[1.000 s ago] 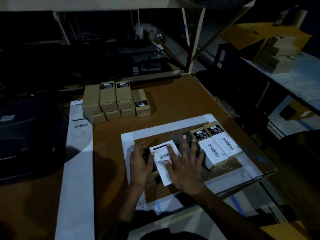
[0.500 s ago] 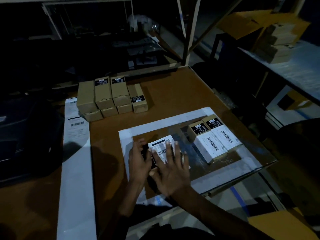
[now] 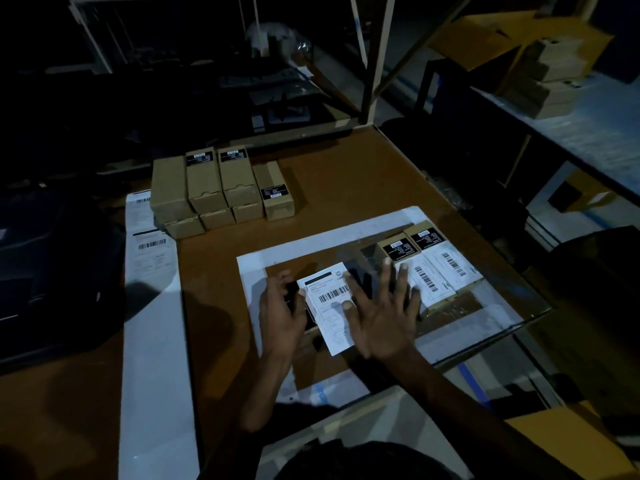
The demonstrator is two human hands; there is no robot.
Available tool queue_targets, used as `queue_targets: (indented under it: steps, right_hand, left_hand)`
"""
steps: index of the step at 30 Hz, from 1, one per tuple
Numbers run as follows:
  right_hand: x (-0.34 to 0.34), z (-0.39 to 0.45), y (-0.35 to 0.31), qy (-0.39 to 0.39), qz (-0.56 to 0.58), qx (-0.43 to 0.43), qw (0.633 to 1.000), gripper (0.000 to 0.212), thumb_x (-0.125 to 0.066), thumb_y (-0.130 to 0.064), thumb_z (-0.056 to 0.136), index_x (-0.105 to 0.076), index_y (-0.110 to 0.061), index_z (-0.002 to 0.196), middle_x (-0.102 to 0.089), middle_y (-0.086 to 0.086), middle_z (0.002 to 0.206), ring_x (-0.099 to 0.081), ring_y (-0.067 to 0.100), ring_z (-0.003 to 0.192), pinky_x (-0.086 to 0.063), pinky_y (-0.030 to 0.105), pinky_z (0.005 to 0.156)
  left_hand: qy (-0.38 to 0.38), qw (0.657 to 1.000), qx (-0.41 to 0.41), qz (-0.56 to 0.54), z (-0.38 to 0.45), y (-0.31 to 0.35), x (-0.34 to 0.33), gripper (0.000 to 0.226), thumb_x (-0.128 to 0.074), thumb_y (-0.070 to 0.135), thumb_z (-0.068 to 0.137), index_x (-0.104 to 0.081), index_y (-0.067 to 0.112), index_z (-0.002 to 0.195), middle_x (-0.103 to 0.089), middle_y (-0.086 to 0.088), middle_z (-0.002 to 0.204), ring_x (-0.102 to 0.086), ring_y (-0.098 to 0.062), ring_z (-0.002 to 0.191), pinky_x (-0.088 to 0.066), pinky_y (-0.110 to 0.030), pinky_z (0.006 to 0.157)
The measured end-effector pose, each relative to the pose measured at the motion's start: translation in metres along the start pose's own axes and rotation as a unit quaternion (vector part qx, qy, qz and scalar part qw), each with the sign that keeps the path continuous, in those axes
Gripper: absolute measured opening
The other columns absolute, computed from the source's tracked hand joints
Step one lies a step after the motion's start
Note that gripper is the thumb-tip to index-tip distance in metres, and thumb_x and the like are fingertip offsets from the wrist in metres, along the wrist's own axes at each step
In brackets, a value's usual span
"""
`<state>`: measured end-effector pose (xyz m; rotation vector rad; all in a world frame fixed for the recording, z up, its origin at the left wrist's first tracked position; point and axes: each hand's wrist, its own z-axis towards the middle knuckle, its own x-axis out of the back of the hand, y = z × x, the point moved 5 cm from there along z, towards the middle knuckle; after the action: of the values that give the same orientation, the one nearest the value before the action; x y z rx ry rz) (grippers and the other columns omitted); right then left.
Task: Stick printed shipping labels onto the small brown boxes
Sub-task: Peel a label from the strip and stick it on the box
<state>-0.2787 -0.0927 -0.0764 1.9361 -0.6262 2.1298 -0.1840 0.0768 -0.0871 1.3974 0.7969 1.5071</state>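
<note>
**Q:** What is shown at the centre of the wooden table (image 3: 346, 188)?

**A:** A white shipping label (image 3: 327, 304), barcode uppermost, is seen laid over a small box (image 3: 300, 308) that is mostly hidden beneath it. The right hand (image 3: 382, 315) is held flat with its fingers spread wide, the thumb (image 3: 347, 305) resting on the label's right part. The left hand (image 3: 282, 311) is placed against the box's left side, fingers bent; whether the box is truly gripped cannot be told in the dim light.

**Q:** Where are the finished items located?

**A:** Two labelled boxes (image 3: 436, 268) are shown side by side, just right of the spread fingers, each bearing a white barcode label below a black sticker. Both, like the box in hand, lie within a white-bordered sheet (image 3: 249, 271) near the table's right edge.

**Q:** And the remaining stock?

**A:** A stack of unlabelled brown boxes (image 3: 218, 192) is set towards the table's far side, well apart from the hands. Beside it, along the left, a long white label strip (image 3: 152, 306) with printed barcodes is laid out. Further cartons (image 3: 550, 81) are visible on a shelf at upper right.
</note>
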Motion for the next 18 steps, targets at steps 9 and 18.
queue_targets:
  steps: [9, 18]
  right_hand:
    - [-0.017, -0.039, -0.026, 0.045, -0.035, 0.125, 0.99, 0.064, -0.024, -0.067, 0.098, -0.021, -0.042, 0.157, 0.001, 0.018, 0.167, 0.002, 0.043, 0.153, -0.006, 0.066, 0.117]
    - [0.023, -0.033, 0.017, 0.065, 0.128, 0.016, 0.99, 0.065, -0.012, -0.066, 0.097, -0.023, -0.042, 0.156, -0.001, 0.004, 0.169, 0.005, 0.034, 0.153, -0.004, 0.059, 0.114]
  left_hand:
    - [0.003, 1.0, -0.014, 0.0, -0.001, 0.005, 0.002, 0.033, -0.064, 0.014, 0.095, -0.052, 0.023, 0.125, -0.062, 0.006, 0.118, -0.061, -0.015, 0.109, -0.054, -0.039, 0.092]
    - [0.011, 1.0, 0.006, 0.007, -0.005, 0.005, 0.003, 0.038, -0.067, 0.019, 0.094, -0.051, 0.026, 0.127, -0.06, 0.007, 0.122, -0.061, -0.013, 0.109, -0.056, -0.039, 0.09]
